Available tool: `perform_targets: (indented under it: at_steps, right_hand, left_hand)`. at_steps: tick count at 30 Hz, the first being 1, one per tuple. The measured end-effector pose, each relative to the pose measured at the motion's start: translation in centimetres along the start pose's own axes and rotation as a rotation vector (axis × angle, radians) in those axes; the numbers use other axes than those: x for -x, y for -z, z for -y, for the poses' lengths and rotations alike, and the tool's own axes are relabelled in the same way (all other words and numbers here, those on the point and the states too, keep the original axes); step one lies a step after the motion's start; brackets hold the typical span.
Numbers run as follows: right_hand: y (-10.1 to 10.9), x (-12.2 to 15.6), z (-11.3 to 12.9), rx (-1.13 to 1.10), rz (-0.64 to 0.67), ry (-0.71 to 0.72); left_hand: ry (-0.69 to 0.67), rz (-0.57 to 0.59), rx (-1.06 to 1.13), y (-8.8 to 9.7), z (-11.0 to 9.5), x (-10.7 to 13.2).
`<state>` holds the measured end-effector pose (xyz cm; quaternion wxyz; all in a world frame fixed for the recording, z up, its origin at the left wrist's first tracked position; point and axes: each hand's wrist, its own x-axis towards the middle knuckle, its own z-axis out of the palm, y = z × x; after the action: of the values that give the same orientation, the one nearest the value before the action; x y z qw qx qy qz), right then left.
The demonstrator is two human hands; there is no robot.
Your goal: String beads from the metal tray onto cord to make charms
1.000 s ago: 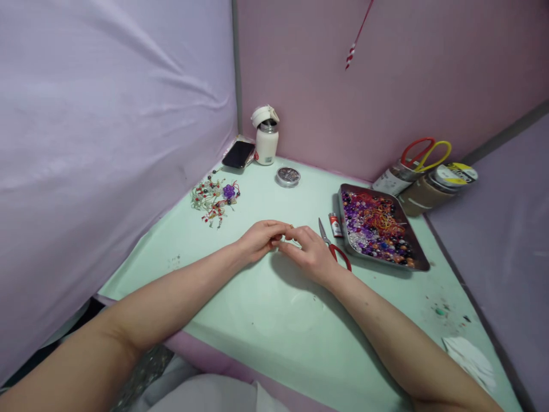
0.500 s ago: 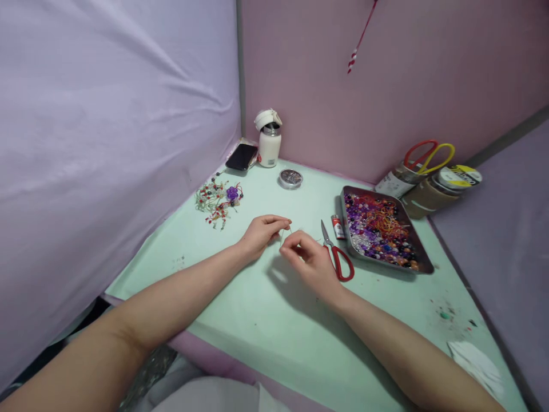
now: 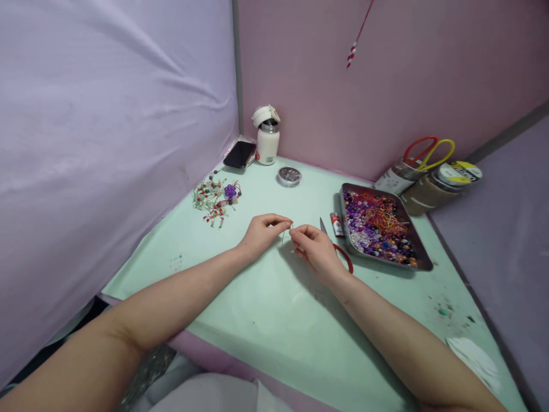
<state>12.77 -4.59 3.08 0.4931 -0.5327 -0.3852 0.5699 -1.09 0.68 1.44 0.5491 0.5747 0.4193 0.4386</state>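
My left hand (image 3: 262, 233) and my right hand (image 3: 316, 252) rest on the pale green table (image 3: 266, 309), fingertips almost meeting. Both pinch a thin pale thread (image 3: 286, 232) with a small bead at its top, held between them. Red-handled scissors (image 3: 338, 249) lie just behind my right hand, partly hidden by it. A metal tray (image 3: 422, 262) of mixed purple, orange and clear beads and red and yellow bands sits to the right of them.
A small red lighter (image 3: 335, 224) lies beside the tray. A heap of finished bead pieces (image 3: 215, 197), a phone (image 3: 239, 154), a white flask (image 3: 266, 137) and a round tin (image 3: 289, 175) stand at the back left. Cans with scissors (image 3: 424, 153) stand back right. White paper (image 3: 472, 356) lies front right.
My hands came apart half a second ago with the thread stretched between them. Now my right hand has come back up close to the left one.
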Motion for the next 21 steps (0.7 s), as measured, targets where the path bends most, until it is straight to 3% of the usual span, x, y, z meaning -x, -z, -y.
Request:
perform_targets:
  at_steps: [14, 21]
  right_hand:
    - [0.3, -0.5, -0.3, -0.092, -0.003, -0.006]
    - [1.0, -1.1, -0.4, -0.153, 0.021, -0.006]
  left_hand:
    - [-0.054, 0.015, -0.105, -0.2, -0.7, 0.5]
    - [-0.121, 0.103, -0.105, 0.0, -0.6, 0.4]
